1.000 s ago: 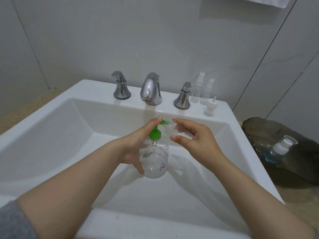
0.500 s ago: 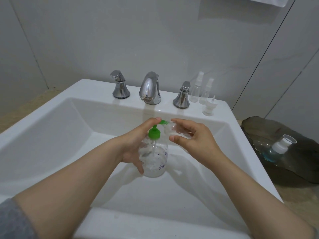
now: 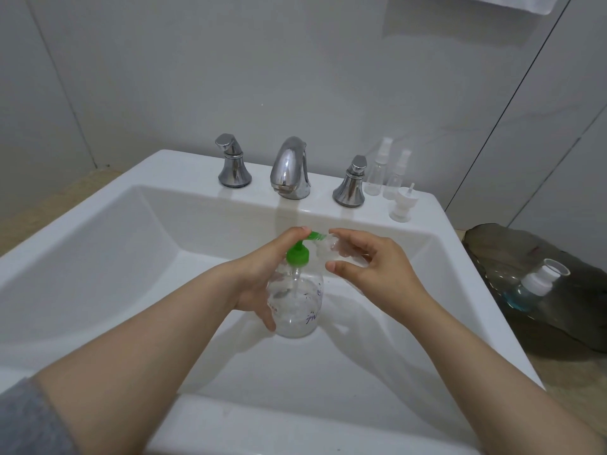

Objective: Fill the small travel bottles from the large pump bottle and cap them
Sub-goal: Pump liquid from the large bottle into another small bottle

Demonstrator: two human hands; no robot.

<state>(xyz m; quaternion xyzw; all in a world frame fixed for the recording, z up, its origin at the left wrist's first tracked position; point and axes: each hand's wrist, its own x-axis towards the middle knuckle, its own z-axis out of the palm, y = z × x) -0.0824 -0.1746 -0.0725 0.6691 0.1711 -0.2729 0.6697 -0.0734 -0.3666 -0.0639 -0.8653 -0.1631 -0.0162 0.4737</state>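
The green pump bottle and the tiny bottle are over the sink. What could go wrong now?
The small travel bottle is clear and narrow, and the right hand holds it in the air at the green nozzle; if it slips aside, liquid may land in the sink. The left hand alone grips the pump bottle, one finger on its pump, so a hard push could jolt both bottles apart.

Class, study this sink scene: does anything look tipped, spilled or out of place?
One thing: the blue-liquid bottle lies tipped on its side on the dark dish right of the sink, not upright. No spill shows.
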